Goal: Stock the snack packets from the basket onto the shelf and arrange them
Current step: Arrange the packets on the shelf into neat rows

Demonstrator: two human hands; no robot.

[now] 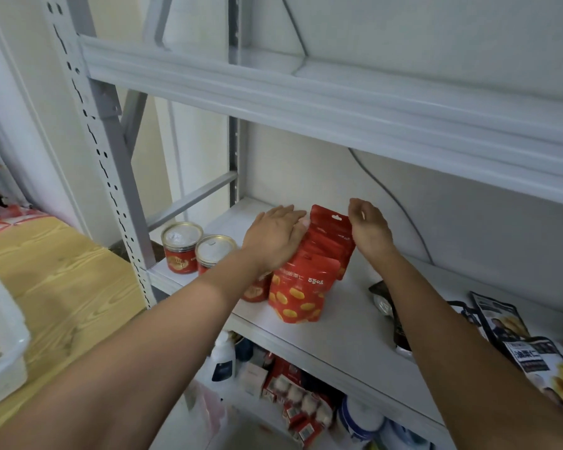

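A row of red snack packets (pixel 301 293) stands upright on the white middle shelf (pixel 355 336), the rear packet (pixel 330 225) tallest. My left hand (pixel 273 238) lies flat against the left side and top of the row, fingers stretched toward the rear packet. My right hand (pixel 368 228) is on the row's right side, its curled fingers pinching the top right corner of the rear packet. The white plastic basket (pixel 0 345) sits at the far left on a wooden table; its inside is hidden.
Red cans with clear lids (pixel 181 246) stand left of the packets, one partly hidden by my left arm. Dark snack packets (pixel 514 323) lie flat on the shelf's right part. The upper shelf beam (pixel 306 102) hangs close overhead. Bottles and boxes (pixel 293 391) fill the lower shelf.
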